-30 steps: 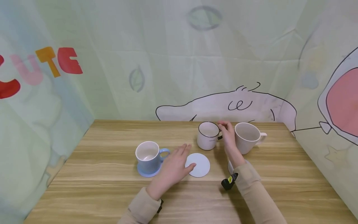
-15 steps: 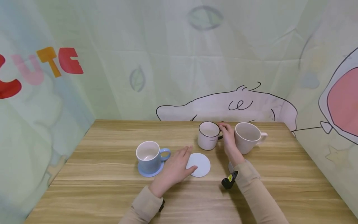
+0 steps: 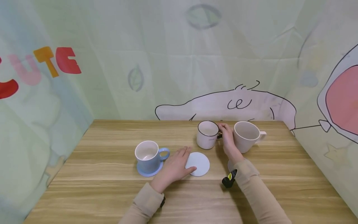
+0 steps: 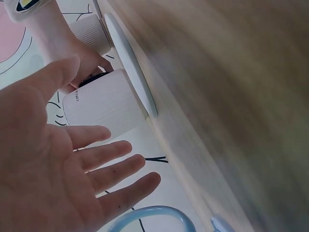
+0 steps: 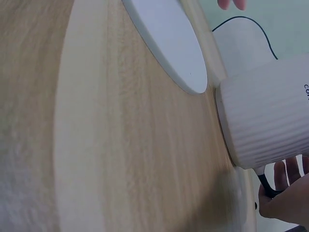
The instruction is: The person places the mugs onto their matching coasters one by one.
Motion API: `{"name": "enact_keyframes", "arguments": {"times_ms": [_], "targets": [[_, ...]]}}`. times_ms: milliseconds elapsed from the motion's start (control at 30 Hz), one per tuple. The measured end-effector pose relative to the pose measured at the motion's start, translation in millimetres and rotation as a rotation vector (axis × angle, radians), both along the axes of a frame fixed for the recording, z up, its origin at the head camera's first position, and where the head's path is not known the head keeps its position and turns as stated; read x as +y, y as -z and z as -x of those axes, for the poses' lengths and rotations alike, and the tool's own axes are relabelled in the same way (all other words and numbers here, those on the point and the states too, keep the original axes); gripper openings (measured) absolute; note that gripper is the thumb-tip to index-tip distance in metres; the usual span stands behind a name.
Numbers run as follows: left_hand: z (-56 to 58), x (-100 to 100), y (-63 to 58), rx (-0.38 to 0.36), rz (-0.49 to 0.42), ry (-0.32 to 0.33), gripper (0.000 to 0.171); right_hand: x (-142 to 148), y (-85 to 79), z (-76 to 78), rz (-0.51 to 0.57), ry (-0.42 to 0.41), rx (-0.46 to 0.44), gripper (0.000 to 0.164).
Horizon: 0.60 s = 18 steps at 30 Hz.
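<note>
At the back of the table stands a white mug with a black rim (image 3: 206, 140). My right hand (image 3: 228, 141) holds its black handle (image 5: 267, 187), with fingers curled at the handle's side in both wrist views. The mug is upright, just behind a pale round coaster (image 3: 202, 163). My left hand (image 3: 174, 166) hovers by that coaster's left edge, fingers extended and thumb out over the coaster. Its palm (image 4: 43, 174) faces the black-rimmed mug and grips nothing. To its left, a blue mug (image 3: 149, 163) sits on a blue coaster (image 3: 141, 171), handle toward the hand.
A larger off-white ribbed mug (image 3: 245, 141) stands close to the right of my right hand, its handle (image 3: 262, 136) pointing right. Another pale coaster (image 3: 230, 166) is partly hidden under my right wrist. A printed cloth backdrop (image 3: 173, 62) rises behind the wooden table (image 3: 92, 193).
The view has shifted very slightly. My right hand's fingers have settled a little lower at the handle; the left hand and the mugs hold nearly the same places.
</note>
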State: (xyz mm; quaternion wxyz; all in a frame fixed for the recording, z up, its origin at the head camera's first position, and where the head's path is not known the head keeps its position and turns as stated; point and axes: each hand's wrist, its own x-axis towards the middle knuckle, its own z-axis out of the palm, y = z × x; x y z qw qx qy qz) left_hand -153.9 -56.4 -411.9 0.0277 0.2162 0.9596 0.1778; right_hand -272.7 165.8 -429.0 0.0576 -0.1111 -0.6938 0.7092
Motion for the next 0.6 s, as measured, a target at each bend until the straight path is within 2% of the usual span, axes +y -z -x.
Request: {"name": "enact_keyframes", "arguments": {"times_ms": [167,433,600], "targets": [[2.8,-0.1,1.2,-0.041,0.030,0.013,0.081,0.7,0.4,0.5,0.005,-0.008,0.012,0.033],[7.4,0.3,6.6,-0.072,0.111,0.033,0.084,-1.3,3.1,0.2,-0.102,0.014,0.049,0.024],[9.3,0.1,7.1,-0.094,0.132,0.037,0.085,-1.1,5.0,-0.1,-0.108,0.018,0.062,0.020]]}}
